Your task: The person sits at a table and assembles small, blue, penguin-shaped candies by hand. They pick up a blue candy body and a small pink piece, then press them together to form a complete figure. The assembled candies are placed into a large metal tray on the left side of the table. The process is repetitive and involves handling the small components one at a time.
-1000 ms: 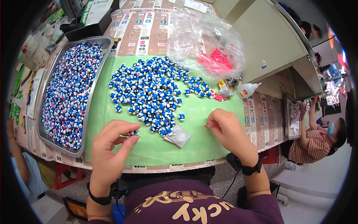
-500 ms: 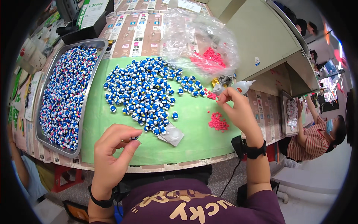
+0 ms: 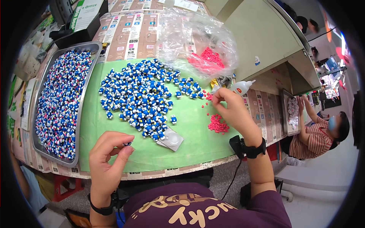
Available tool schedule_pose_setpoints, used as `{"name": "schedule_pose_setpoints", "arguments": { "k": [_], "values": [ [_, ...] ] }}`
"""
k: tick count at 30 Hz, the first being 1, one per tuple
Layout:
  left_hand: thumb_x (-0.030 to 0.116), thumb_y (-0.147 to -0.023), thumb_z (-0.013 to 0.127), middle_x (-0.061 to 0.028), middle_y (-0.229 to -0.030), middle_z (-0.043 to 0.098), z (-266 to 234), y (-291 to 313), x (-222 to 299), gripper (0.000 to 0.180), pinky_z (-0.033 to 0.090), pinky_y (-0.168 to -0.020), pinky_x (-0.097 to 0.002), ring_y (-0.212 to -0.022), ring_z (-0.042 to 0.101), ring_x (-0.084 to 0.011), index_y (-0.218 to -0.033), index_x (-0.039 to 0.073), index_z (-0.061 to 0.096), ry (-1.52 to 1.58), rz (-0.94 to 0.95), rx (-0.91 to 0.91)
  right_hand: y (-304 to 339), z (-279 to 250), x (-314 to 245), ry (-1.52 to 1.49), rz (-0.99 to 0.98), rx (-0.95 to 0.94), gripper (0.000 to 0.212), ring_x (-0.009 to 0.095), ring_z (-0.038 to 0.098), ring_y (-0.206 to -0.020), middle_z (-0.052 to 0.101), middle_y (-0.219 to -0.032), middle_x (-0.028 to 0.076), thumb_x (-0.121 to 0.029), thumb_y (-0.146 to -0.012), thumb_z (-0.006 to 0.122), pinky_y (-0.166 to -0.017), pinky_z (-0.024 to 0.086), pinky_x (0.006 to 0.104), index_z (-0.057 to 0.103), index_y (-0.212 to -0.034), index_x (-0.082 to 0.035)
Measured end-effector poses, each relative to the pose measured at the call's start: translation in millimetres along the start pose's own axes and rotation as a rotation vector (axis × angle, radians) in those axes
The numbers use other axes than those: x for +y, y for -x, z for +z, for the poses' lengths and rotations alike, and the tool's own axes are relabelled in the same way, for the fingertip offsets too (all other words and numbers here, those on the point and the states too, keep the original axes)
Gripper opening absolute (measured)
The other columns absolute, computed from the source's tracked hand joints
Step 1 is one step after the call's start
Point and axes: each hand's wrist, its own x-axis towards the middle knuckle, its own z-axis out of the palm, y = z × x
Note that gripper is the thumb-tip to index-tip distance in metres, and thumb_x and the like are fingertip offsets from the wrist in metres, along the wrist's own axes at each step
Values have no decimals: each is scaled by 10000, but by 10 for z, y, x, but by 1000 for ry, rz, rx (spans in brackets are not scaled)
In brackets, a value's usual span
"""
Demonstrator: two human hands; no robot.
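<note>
My left hand (image 3: pixel 107 161), above the near left part of a green mat (image 3: pixel 159 162), pinches a small dark blue piece (image 3: pixel 128 144) between thumb and fingertips. My right hand (image 3: pixel 232 110) is closed in a pinch beside a few loose pink bits (image 3: pixel 208 97); whatever its fingertips hold is hidden. A small heap of pink pieces (image 3: pixel 218 124) lies just below that hand. Between my hands spreads a big pile of small blue-and-white figures (image 3: pixel 138 97). At the pile's near edge sits a pale square pad with a round clear dish (image 3: pixel 172 140).
On the left stands a metal tray (image 3: pixel 79 125) full of blue, white and pink pieces. A clear plastic bag (image 3: pixel 175 38) with pink pieces lies at the back. A white squeeze bottle (image 3: pixel 242 87) is beyond my right hand, near a grey cabinet (image 3: pixel 262 38). A co-worker (image 3: pixel 317 133) sits at the right.
The whole view has shifted slightly, with the table a little further left. My right hand has edged left by the loose pink bits. My left hand keeps its pinch on the blue piece.
</note>
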Motion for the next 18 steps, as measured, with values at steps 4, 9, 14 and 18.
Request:
{"name": "schedule_pose_setpoints", "arguments": {
  "k": [4, 9, 14, 18],
  "values": [
    [-113, -842, 605, -108, -1028, 603, 3, 9, 19, 223, 541, -710, -250, -846, 623, -149, -1039, -27, 666, -1, 21, -11, -60, 103, -4, 16, -53, -1, 83, 302, 591, -727, 582, -774, 139, 44, -810, 590, -664, 470, 369, 523, -833, -1],
    [-101, -840, 627, -109, -1012, 624, 16, 35, 101, 215, 546, -724, -249, -870, 634, -152, -1029, -17, 683, 30, 1, 2, -66, 142, -103, 168, -111, -38, 80, 327, 576, -708, 572, -756, 153, 27, -794, 578, -650, 460, 401, 510, -819, -8],
    [-101, -857, 624, -110, -1059, 631, 153, 58, 115, 227, 553, -753, -240, -921, 641, -154, -1053, -9, 693, 272, -24, -152, 91, 72, -295, 9, -172, -18, 142, 299, 593, -747, 580, -790, 134, 91, -767, 582, -692, 479, 373, 514, -829, -18],
    [-66, -865, 657, -101, -1050, 619, 353, 8, 182, 201, 557, -768, -237, -982, 620, -153, -1056, -10, 688, 452, -184, -320, 351, 46, -1064, -420, -287, -119, 238, 221, 611, -816, 620, -881, 93, 162, -752, 620, -757, 493, 317, 516, -822, -40]
  ]
}}
